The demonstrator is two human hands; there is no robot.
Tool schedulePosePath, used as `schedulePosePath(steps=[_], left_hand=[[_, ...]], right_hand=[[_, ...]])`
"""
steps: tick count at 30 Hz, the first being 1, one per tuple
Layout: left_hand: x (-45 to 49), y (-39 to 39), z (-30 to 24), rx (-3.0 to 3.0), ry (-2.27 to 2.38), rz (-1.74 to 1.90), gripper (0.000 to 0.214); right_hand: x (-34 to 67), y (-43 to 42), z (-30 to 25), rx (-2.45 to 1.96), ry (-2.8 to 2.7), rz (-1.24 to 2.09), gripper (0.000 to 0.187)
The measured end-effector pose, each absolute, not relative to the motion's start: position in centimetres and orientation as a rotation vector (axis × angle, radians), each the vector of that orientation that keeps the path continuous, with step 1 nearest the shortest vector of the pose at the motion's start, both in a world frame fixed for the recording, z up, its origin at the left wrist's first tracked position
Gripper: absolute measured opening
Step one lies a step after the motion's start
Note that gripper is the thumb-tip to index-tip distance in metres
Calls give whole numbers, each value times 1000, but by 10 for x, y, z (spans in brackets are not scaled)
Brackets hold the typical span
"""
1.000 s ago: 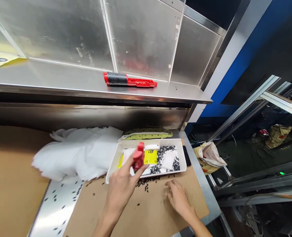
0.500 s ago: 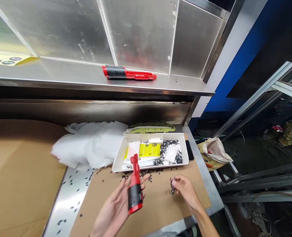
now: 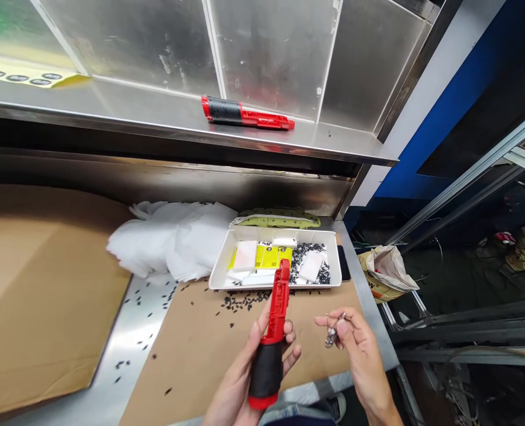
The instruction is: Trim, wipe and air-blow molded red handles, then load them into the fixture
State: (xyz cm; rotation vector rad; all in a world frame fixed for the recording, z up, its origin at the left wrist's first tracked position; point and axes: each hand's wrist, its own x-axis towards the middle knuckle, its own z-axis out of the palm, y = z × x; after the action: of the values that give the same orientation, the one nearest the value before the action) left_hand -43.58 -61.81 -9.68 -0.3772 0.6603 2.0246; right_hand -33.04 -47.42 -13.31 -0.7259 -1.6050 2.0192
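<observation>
My left hand (image 3: 238,376) is wrapped round a red and black plastic tool handle (image 3: 266,370), its slim red end pointing up and away. To the right, my right hand (image 3: 364,349) pinches a small shiny metal piece (image 3: 331,337) between thumb and fingers; its exact kind is too small to make out. The two hands are apart, above the brown cardboard sheet (image 3: 209,361). Beyond them stands a white tray (image 3: 213,279) with many small black pieces, white blocks and a yellow printed packet.
A similar red and black handle (image 3: 248,115) lies on the metal shelf (image 3: 124,106). White sheeting (image 3: 182,239) is bunched left of the tray, near a large cardboard piece (image 3: 35,284). Black bits are scattered on the bench. A phone-like dark slab (image 3: 343,263) and an open sack (image 3: 389,269) are at right.
My left hand has shifted right and nearer with the handle, which has turned to show its open inner side. My right hand has opened its grip slightly round the metal piece. The view has shifted.
</observation>
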Motion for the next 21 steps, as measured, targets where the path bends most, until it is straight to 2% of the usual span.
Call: schedulePosePath(steps=[5, 8, 11, 14, 17, 19, 21], left_hand=[[-436, -628, -96, -354, 526, 2007, 68], [-435, -630, -94, -322, 507, 1997, 54], [-433, -629, -92, -307, 486, 1974, 36], [-430, -629, -95, -265, 513, 1948, 32], [-426, -630, -99, -167, 480, 1969, 30], [-423, -630, -101, -128, 426, 1991, 30], [-421, -630, -100, -124, 401, 1988, 31]], right_hand=[[-331, -476, -153, -865, -1189, 2255, 50], [-322, -482, -157, -875, -1138, 2279, 44], [-312, -486, -146, -824, -1527, 1940, 25], [-305, -490, -123, -629, -1937, 1443, 30], [-301, -498, -101, -311, -2106, 1015, 26], [-299, -508, -93, -188, -2098, 889, 28], [-297, -521, -92, -255, -2000, 963, 38]])
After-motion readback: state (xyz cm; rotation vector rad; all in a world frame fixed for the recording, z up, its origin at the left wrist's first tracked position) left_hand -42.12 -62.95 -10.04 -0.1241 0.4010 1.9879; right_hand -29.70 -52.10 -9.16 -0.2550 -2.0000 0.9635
